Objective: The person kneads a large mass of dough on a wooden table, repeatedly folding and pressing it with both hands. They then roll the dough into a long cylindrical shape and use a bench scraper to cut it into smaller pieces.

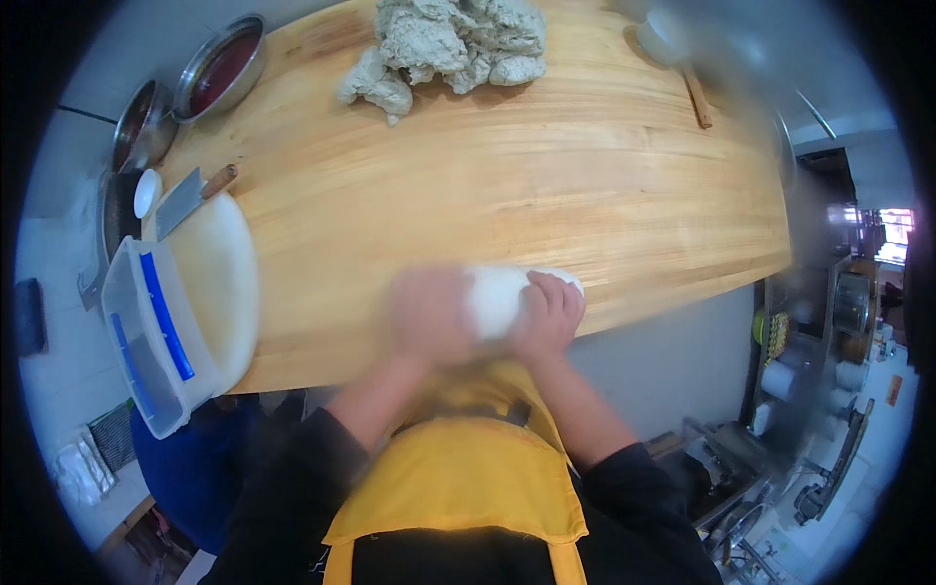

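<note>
Near the front edge of the wooden worktop lies a smooth white lump of dough. My left hand, blurred, presses against its left end. At its right end my right hand has its fingers curled over the top of the dough. A large pile of rough greyish dough sits at the far side of the worktop, with a smaller piece at its left. My yellow apron is just below my hands.
On the left are metal bowls with dark red contents, a cleaver, a small white dish, a round board and a clear plastic container with blue clips. A wooden-handled tool lies far right.
</note>
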The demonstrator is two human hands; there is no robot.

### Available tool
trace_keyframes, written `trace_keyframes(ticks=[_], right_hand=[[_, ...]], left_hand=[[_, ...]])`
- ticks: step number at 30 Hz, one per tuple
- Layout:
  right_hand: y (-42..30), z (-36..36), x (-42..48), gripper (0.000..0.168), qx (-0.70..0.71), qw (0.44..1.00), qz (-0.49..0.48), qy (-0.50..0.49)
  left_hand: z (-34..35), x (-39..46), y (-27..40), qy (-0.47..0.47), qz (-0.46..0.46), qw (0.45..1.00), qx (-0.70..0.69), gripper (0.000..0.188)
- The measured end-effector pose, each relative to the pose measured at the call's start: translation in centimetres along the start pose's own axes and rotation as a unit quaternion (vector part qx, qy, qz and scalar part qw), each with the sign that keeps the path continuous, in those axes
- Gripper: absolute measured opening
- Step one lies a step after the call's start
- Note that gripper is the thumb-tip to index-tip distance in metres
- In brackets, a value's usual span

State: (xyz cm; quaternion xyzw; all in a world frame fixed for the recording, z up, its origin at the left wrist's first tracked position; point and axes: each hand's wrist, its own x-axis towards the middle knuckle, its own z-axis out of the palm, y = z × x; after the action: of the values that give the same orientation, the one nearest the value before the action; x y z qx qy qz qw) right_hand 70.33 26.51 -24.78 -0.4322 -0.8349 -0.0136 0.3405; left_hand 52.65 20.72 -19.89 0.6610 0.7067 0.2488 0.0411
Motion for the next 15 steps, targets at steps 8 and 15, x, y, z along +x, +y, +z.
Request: trace_keyframes(ticks=[8,15], right_hand=[[3.0,3.7,6.2,0.024,0.061,0.997,0.007,-0.043],[6.2,6.6,10.7,0.013,0.088,0.990,-0.013,-0.107]], left_hand=[[2.6,6.1,-2.2,-0.006,-0.093,0.992,-0.088,0.024],[6.3,12.5,-4.8,0.030,-0.222,0.957,-0.184,0.034]])
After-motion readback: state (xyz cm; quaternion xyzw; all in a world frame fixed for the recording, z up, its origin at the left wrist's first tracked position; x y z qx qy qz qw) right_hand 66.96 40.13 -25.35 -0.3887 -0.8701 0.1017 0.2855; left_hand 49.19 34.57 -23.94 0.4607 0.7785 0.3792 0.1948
